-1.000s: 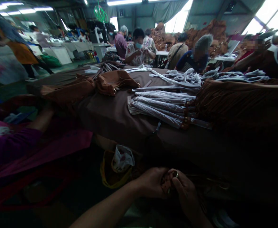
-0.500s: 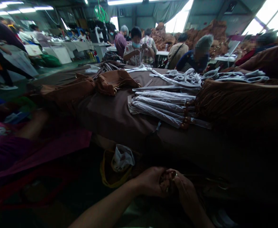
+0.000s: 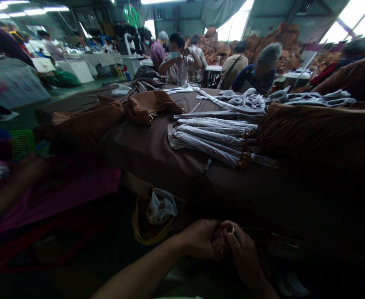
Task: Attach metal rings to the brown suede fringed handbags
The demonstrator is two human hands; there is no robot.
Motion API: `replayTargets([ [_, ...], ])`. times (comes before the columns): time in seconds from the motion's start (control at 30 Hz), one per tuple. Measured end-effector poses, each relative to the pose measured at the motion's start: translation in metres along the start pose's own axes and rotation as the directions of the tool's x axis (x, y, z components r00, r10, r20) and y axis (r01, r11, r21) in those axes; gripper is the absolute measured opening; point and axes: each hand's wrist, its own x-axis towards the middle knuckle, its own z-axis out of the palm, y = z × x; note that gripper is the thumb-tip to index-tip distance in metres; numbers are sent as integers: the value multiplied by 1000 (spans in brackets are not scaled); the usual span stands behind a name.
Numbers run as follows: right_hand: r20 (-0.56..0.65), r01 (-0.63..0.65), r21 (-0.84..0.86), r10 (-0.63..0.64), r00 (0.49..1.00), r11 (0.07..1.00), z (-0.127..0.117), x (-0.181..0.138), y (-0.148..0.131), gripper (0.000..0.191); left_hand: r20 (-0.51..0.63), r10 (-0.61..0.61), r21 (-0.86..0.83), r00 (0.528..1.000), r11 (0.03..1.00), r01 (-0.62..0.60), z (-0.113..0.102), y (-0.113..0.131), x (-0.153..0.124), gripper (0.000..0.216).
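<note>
Low in front of me, my left hand [image 3: 201, 237] is closed around a small brown leather piece [image 3: 219, 245] with a bit of shiny metal on it. My right hand [image 3: 243, 247] meets it from the right, fingers bent and pinched against the same piece. A pale metal ring shape shows at the right fingers; whether it is worn or held I cannot tell. Dark brown strips and a metal ring [image 3: 292, 244] lie just right of the hands, mostly lost in shadow. Left of the hands stands a yellow-rimmed basket [image 3: 136, 226] with a white plastic bag [image 3: 162, 203] in it.
Plastic-wrapped straps [image 3: 210, 139] lie on the brown-covered table [image 3: 151, 153]. A fringed brown bag [image 3: 319, 128] is at right, more brown bags [image 3: 154, 104] at the back left. A co-worker's arm [image 3: 14, 182] and a green basket [image 3: 22, 143] are on the left. Other people sit beyond.
My hands stay together, with the right fingers shifted slightly on the leather piece. At left, the co-worker's arm has moved left and down, and the green basket shows more clearly.
</note>
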Motion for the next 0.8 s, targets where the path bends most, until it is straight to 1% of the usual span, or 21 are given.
replayTargets([
  [0.1, 77, 15, 12, -16, 997, 1000, -3, 1, 6, 43, 25, -17, -17, 1000, 1000, 17, 1, -6, 1, 42],
  [0.17, 93, 36, -9, -35, 995, 999, -4, 1, 11, 44, 20, 2, -50, 1000, 999, -1, 1, -9, 2, 41],
  [0.27, 16, 61, -96, -60, 998, 993, -3, 0, 15, 40, 9, 28, -75, 1000, 997, -28, 2, -9, 3, 36],
  [0.33, -29, 104, -154, -110, 994, 983, -1, 0, 15, 35, 15, 29, -65, 999, 997, -28, 2, -8, 3, 36],
  [0.43, -54, 178, -201, -192, 980, 963, 3, 1, 11, 33, 19, 11, -24, 1000, 1000, -11, 3, -5, 3, 35],
  [0.5, -46, 193, -195, -206, 977, 962, 3, 2, 8, 33, 24, 3, -12, 1000, 1000, -3, 3, -4, 2, 33],
  [0.53, -22, 193, -182, -200, 980, 964, 1, 2, 7, 34, 29, 6, -25, 1000, 1000, -5, 2, -3, 2, 33],
  [0.6, 43, 193, -163, -189, 981, 968, -7, 2, 11, 37, 29, 33, -75, 999, 997, -31, 0, -2, 1, 37],
  [0.67, 66, 205, -196, -196, 978, 959, -21, 1, 20, 45, 9, 67, -113, 998, 991, -66, -2, -2, -1, 42],
  [0.73, 69, 225, -297, -214, 974, 928, -38, 1, 33, 52, -5, 76, -127, 997, 989, -76, -5, -1, -3, 46],
  [0.8, 122, 235, -427, -202, 972, 873, -53, 3, 47, 50, 2, 72, -157, 997, 985, -71, -8, -1, -4, 48],
])
